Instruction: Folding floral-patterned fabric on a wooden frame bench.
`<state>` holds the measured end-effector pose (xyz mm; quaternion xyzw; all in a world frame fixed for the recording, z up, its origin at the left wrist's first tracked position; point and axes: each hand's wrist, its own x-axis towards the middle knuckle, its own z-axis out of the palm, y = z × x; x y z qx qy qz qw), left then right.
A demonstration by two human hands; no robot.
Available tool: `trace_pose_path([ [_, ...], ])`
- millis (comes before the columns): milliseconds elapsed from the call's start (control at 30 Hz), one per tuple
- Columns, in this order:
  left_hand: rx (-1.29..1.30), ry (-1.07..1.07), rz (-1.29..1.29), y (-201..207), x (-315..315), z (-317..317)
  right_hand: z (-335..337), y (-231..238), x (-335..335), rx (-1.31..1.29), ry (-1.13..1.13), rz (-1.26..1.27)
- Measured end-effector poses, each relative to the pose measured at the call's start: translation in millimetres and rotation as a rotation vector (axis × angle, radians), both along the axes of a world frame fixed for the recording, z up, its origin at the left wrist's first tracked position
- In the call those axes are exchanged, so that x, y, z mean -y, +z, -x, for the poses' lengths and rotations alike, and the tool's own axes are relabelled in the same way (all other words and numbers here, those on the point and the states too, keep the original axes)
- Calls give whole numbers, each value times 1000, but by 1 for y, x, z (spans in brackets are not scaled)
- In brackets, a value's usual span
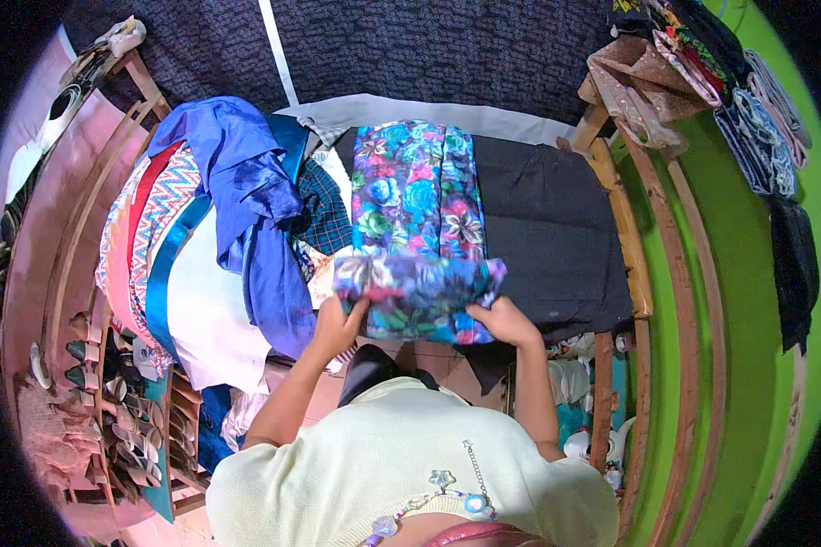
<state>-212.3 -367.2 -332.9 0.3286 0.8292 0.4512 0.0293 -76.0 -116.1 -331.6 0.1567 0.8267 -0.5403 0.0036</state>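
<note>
A floral cloth [417,196] in blue, pink, purple and green lies lengthwise on a table spread with black fabric [552,237]. Its near end is lifted and folded back toward the rest, slightly blurred. My left hand [342,321] grips the left edge of this folded end, thumb on top. At the right edge, my right hand [504,322] pinches the same cloth. Both hands are near the table's front edge, and the fingers beneath the cloth are hidden.
Left of the cloth is a heap of garments with a blue cloth [246,182] and a white cloth [205,273]. Wooden rails [670,273] stand along the right, with folded clothes [757,128] hanging there. Shoes [132,438] sit on a rack at lower left.
</note>
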Motion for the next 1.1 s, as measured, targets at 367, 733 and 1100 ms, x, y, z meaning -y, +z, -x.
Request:
trace_pose_path([
  [367,125,-66,-174,-9,8,5,-2,-17,0,-381,-262,-321],
  [733,-173,-278,98,-15,7,20,9,-14,-21,-252,-171,-665],
  [1100,-401,-253,26,-6,1,47,21,-21,-23,-205,14,-689],
])
